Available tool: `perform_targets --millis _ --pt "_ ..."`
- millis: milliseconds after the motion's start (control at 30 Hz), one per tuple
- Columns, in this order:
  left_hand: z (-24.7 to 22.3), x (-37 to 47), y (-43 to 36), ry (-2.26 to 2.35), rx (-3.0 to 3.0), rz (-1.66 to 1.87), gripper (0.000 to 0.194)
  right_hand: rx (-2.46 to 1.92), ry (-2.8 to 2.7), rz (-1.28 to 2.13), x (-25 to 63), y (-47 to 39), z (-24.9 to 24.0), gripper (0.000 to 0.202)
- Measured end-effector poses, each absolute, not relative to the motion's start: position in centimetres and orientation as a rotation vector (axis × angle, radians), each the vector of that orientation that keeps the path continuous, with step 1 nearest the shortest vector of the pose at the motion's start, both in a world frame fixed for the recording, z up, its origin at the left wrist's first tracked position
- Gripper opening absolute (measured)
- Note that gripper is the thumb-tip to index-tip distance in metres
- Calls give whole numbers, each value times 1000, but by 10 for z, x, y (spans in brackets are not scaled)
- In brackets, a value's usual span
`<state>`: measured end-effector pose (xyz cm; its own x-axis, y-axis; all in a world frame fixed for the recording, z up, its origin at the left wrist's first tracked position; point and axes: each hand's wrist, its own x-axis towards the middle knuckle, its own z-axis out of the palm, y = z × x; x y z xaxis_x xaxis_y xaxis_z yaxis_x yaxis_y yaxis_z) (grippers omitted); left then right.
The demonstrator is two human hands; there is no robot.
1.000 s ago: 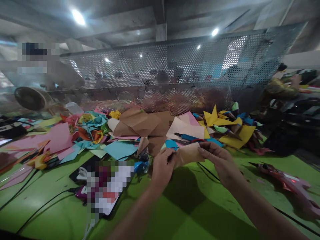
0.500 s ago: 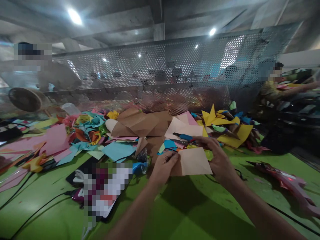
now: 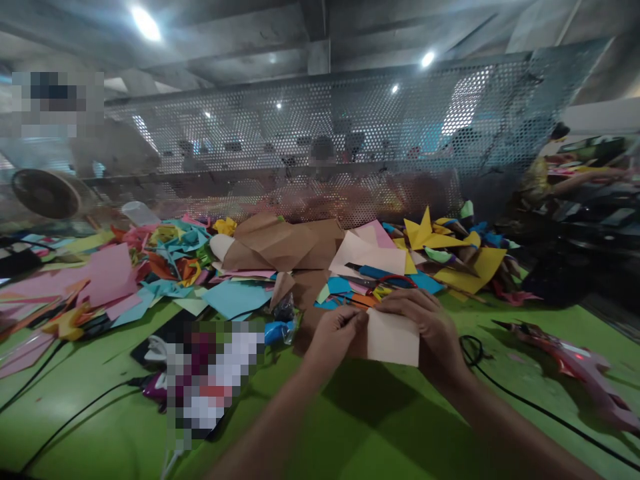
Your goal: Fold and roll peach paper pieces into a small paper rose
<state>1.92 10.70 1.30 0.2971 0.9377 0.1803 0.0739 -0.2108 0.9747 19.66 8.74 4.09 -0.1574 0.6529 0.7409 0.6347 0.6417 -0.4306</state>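
Note:
Between my hands is a small pale cream sheet of paper [image 3: 393, 339], with a brown part at its left side. My left hand [image 3: 334, 337] pinches that left side between thumb and fingers. On the opposite side, my right hand [image 3: 425, 328] grips the sheet's right edge, its fingers bent over the top. Just beyond my fingertips, a blue-handled craft knife [image 3: 377, 272] lies on the paper pile beside red-handled scissors [image 3: 401, 279]. The sheet is held above the green tabletop [image 3: 380, 427].
At right lies a pink glue gun [image 3: 570, 370] with a black cable [image 3: 535, 407]. Left of my hands are a blurred-out phone-like item [image 3: 220, 380] and a maroon plug [image 3: 156, 392]. Brown paper [image 3: 295, 243] and coloured scraps spread behind, before a perforated metal screen [image 3: 300, 147].
My right hand has come away from the craft knife, which now lies on the pile. Its fingers have moved down and left over the sheet's top edge.

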Motion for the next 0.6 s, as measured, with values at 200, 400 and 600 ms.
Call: perform_targets --millis 200,400,600 --pt "10 21 107 910 1400 1062 34 -944 -1927 -187 196 84 36 16" --pt "7 18 109 965 1258 1130 36 -908 -2021 -209 194 85 32 29" --pt "8 19 107 965 1176 1183 32 -930 -1974 -220 194 87 28 30"
